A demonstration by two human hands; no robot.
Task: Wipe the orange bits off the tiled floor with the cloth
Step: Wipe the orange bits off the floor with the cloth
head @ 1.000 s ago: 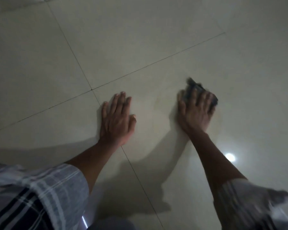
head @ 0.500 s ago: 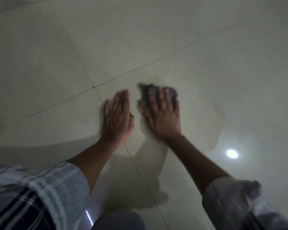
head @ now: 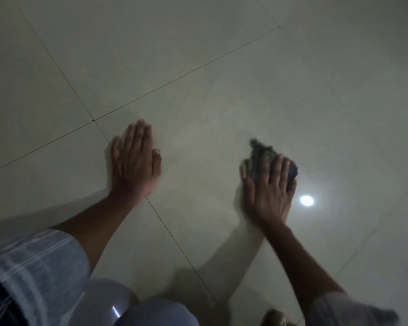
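Wiping step in hand. Right hand [head: 267, 189] presses the dark cloth [head: 260, 152] flat on the tiled floor [head: 222, 78], fingers spread over it. Left hand [head: 134, 161] braces flat, empty. No orange bits discernible; next stroke likely needs steady pressure.

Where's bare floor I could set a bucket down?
Free: the tiles beyond the grout cross, and the tile between the left hand and the right hand pressing the cloth. Crowded: near the knees at the bottom edge.
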